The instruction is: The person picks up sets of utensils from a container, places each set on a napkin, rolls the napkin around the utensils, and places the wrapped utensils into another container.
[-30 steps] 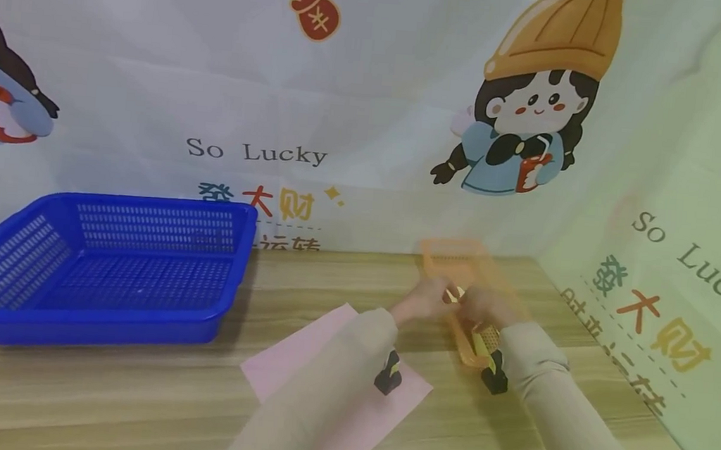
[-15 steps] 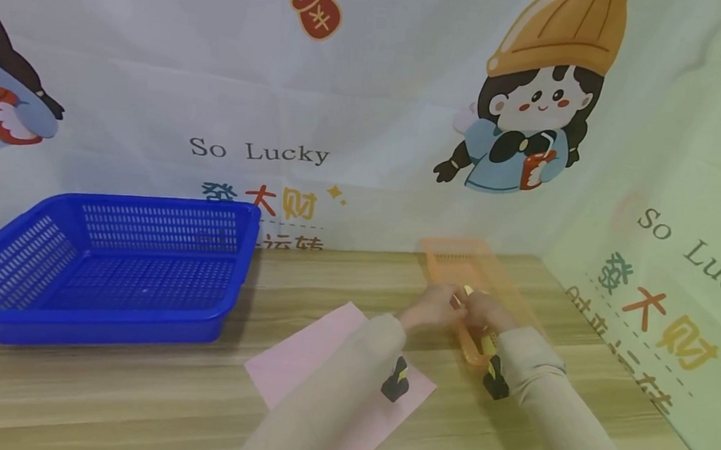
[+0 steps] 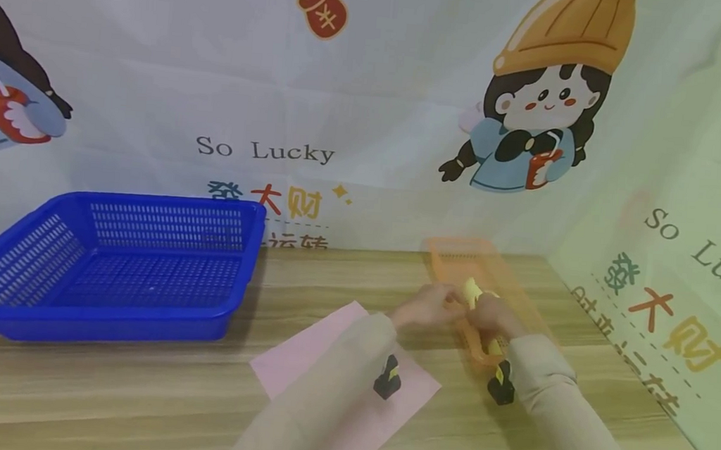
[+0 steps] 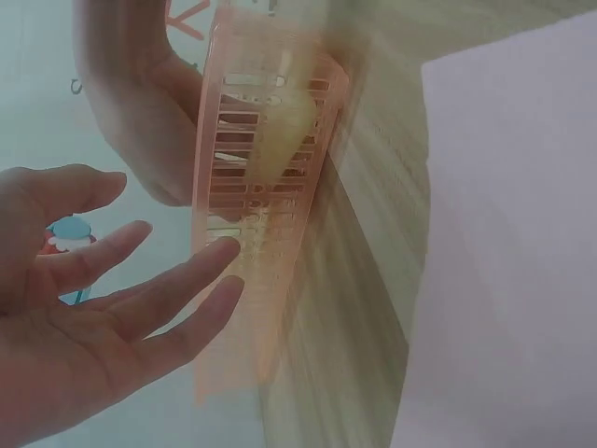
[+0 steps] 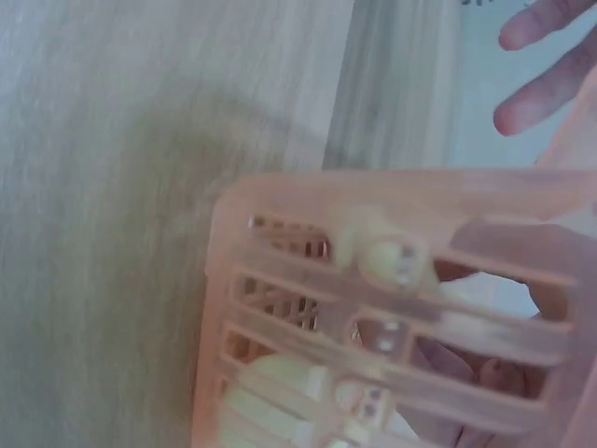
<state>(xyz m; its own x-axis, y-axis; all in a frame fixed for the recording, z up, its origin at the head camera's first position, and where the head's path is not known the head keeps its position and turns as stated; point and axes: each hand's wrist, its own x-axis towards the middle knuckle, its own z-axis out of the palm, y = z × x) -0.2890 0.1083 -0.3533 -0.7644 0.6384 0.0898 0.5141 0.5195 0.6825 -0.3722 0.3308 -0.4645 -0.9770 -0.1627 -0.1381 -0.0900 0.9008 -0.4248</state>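
In the head view my left hand is beside the left rim of a long orange slotted basket. Its fingers are spread and loosely bent in the left wrist view, at the basket's rim, with nothing in them. My right hand reaches over the basket, its fingers curled against a pale yellow thing whose kind I cannot tell. Through the slots in the right wrist view, more pale yellow pieces lie in the basket. The basket wall partly hides the right fingers.
A large blue slotted basket stands on the wooden table at left. A pink sheet lies before the orange basket, under the left forearm. Printed cloth hangs behind and at right. Both wrists carry small black mounts.
More of the pale yellow thing shows at my right fingers. My left hand has drawn slightly away from the right. The scene has shifted slightly rightward in the head view.
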